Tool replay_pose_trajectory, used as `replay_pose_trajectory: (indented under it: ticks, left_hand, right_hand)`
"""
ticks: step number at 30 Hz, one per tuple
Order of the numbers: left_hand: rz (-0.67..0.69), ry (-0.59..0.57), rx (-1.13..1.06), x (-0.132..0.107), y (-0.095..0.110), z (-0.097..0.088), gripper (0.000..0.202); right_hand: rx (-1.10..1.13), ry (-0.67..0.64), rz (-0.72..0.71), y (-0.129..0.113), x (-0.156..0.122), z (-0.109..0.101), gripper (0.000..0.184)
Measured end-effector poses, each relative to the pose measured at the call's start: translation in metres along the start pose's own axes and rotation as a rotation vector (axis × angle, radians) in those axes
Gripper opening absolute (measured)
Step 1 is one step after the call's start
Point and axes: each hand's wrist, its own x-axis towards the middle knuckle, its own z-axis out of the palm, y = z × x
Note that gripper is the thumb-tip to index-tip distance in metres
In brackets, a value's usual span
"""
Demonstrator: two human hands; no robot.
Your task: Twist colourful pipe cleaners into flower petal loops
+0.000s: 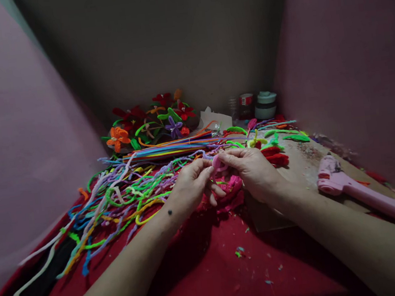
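Grey back wall (164,42), pinkish side walls (351,54) left and right. Dark red cloth (213,288) covers the work surface. Cardboard sheet (302,164) lies on the cloth, right side, surface stained. Tangled fuzzy stems (125,199) on the left: green, purple, blue, yellow, white, some trailing over the near left edge. Bunch of fuzzy flowers (152,122) at the back left, orange, red and purple blooms. Pink glue-gun-like tool (362,191) rests at the right, handle pointing to the near right. Straight stem bundle (172,148) lies crosswise in front of the flowers.

Both hands at centre. Left hand (196,181): thumb and index pinching the pink fuzzy loop, lower fingers apart, loosely bent. Right hand (248,168): thumb and index pinching the same loop from the other side; can't tell its other fingers.

Magenta crumpled bundle (234,195) sits just below the hands. Teal-lidded jar (266,104) at the back wall. Pink fuzzy loop (216,163) is between both sets of fingertips, above the magenta bundle. Tiny scraps (238,253) dot the cloth.
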Motion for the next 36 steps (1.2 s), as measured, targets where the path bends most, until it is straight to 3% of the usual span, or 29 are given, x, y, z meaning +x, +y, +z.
replay_pose_trajectory:
  ticks: [4, 9, 16, 18, 21, 23, 27, 31, 36]
  left_hand:
    - [-0.038, -0.034, -0.04, 0.002, 0.0, -0.005, 0.011]
    - [-0.137, -0.06, 0.133, -0.001, 0.005, -0.007, 0.011]
    - [-0.164, -0.091, 0.228, -0.002, 0.009, -0.011, 0.018]
    - [-0.089, -0.009, 0.327, -0.002, 0.006, -0.013, 0.026]
    - [0.183, 0.264, 0.608, -0.001, 0.002, -0.013, 0.029]
    - [0.292, 0.319, 0.676, -0.001, 0.002, -0.011, 0.021]
    - [0.097, 0.116, 0.43, 0.0, 0.005, -0.007, 0.014]
    - [-0.043, 0.121, 0.186, 0.0, 0.007, -0.01, 0.013]
    - [-0.11, 0.064, 0.07, -0.003, 0.011, -0.017, 0.019]
  right_hand:
    - [0.038, 0.054, -0.024, 0.003, 0.002, -0.001, 0.02]
    - [0.052, 0.082, 0.0, 0.005, 0.001, -0.001, 0.023]
    - [0.032, 0.12, -0.034, 0.006, 0.001, 0.001, 0.022]
    - [-0.021, 0.12, -0.053, 0.007, 0.001, 0.001, 0.024]
    - [-0.133, 0.111, -0.082, 0.008, 0.001, 0.001, 0.027]
    - [-0.176, 0.106, -0.074, 0.009, -0.001, 0.002, 0.027]
    - [-0.091, 0.056, 0.002, 0.01, -0.003, 0.004, 0.026]
    - [0.005, -0.04, -0.003, 0.01, -0.004, 0.005, 0.022]
    - [-0.176, -0.073, -0.011, 0.005, -0.008, 0.008, 0.016]
